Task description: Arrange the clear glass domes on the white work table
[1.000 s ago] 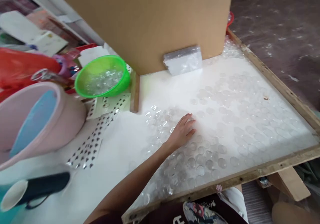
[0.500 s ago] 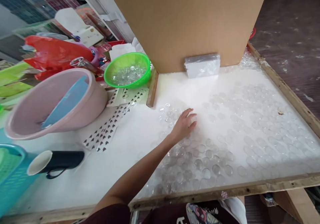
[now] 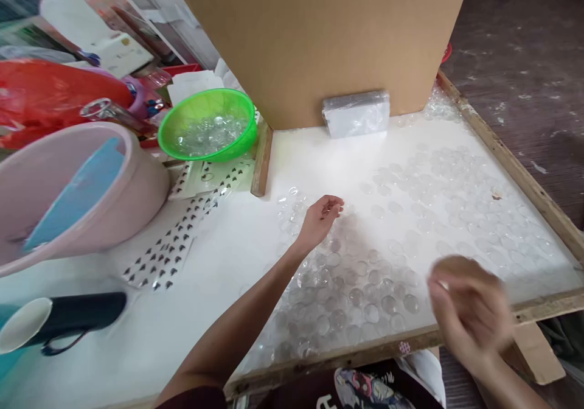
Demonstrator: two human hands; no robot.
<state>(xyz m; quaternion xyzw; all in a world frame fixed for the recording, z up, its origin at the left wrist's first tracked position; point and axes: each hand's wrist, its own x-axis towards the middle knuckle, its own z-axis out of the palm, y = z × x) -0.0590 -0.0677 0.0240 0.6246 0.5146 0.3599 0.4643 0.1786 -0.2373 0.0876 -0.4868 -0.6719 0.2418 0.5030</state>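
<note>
Blur smears right hand (image 3: 469, 311) above the board's near edge; its grip is unreadable. Left hand (image 3: 319, 220) curls fingertips onto clear glass domes (image 3: 365, 287) strewn over white board (image 3: 319, 153), hold uncertain. Cardboard box (image 3: 319, 31) and green bowl (image 3: 207, 126) stand behind.

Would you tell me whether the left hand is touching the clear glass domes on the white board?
Cannot tell. In the head view the left hand curls over the glass domes, but neither contact nor gap shows plainly.
</note>
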